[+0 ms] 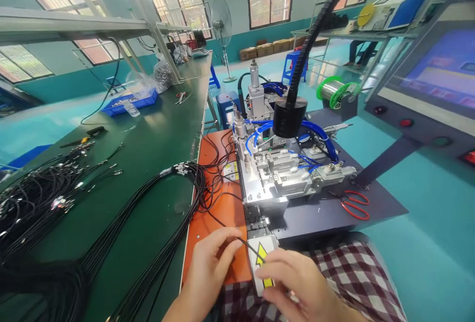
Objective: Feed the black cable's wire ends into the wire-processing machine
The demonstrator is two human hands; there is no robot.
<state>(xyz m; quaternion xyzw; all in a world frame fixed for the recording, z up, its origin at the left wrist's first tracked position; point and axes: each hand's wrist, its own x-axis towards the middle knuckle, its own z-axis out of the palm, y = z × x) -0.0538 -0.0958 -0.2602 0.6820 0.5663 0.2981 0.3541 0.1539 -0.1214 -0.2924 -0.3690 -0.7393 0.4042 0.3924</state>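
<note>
A thin black cable (251,249) runs between my two hands, above an orange plate (218,213) and a white part with a yellow arrow (267,243). My left hand (215,257) pinches it between thumb and fingertips. Closed on the same cable, my right hand (297,282) sits lower and to the right; its fingers hide the cable's end. Just beyond my hands stands a metal machine (285,173) with clamps and blue air hoses. A bundle of black cables (193,183) lies across the bench edge and the orange plate, left of my hands.
On the green bench (159,129) lie a heap of black cables (40,188), a blue tray (133,102) and pliers (181,97). Red-handled scissors (356,206) rest on the machine's table. A black flexible arm (311,35) hangs over the machine. At right, a control screen (441,69) leans in.
</note>
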